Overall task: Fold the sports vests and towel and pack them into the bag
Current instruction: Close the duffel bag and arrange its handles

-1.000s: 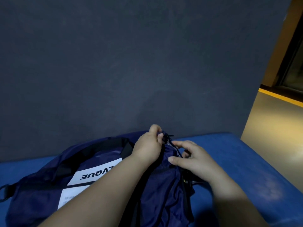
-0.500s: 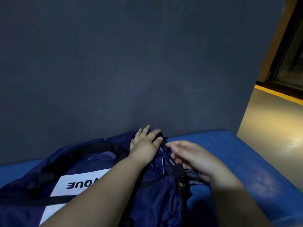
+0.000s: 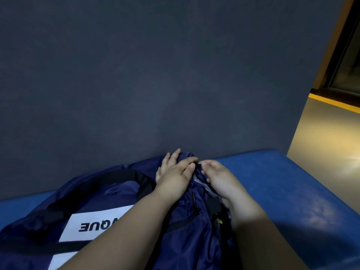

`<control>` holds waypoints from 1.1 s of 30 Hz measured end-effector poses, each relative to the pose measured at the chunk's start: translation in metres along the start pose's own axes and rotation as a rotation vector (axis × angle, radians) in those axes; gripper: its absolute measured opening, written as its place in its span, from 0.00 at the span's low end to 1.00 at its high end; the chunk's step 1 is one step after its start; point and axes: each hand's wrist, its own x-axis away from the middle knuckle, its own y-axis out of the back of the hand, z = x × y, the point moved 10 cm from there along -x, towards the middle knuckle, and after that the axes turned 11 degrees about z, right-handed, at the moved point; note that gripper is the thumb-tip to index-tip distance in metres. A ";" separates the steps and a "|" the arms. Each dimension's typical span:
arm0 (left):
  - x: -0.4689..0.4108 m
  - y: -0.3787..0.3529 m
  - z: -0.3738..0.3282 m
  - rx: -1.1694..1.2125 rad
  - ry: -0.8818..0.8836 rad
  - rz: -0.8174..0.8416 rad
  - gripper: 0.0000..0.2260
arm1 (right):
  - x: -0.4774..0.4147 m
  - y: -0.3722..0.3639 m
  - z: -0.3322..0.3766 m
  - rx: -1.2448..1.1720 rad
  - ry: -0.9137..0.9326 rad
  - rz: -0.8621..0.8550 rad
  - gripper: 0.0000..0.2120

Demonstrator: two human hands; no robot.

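A navy bag (image 3: 109, 193) with a white label (image 3: 93, 225) and black straps lies on the blue padded surface. My left hand (image 3: 175, 178) rests on the bag's far end, fingers stretched over the fabric and thumb beside the zip. My right hand (image 3: 218, 178) is curled at the same end, its fingertips pinching the black zip pull (image 3: 199, 166) at the bag's opening. A strip of grey cloth (image 3: 202, 184) shows inside the opening between my hands. I cannot tell which garments are in the bag.
The blue padded surface (image 3: 272, 182) runs to a right edge, with a tan floor (image 3: 327, 137) beyond it. A dark grey wall (image 3: 155, 75) stands right behind the bag.
My left hand has gone from pinching the bag's end to lying on it with fingers spread. My right hand's fingers have curled in tighter at the zip. The view has shifted right.
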 end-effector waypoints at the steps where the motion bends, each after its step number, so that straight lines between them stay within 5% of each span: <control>1: 0.000 -0.001 0.000 -0.003 0.000 0.006 0.14 | -0.001 0.003 0.001 0.003 0.010 -0.033 0.09; 10: 0.000 -0.002 0.001 -0.006 0.000 0.024 0.15 | -0.005 0.002 0.008 0.011 0.052 -0.074 0.06; 24: -0.001 -0.004 0.003 0.051 0.002 0.029 0.15 | 0.001 0.002 0.016 0.191 0.049 -0.066 0.15; 33: 0.001 -0.004 0.002 0.084 -0.006 0.013 0.14 | 0.004 0.009 0.011 0.058 0.072 -0.142 0.11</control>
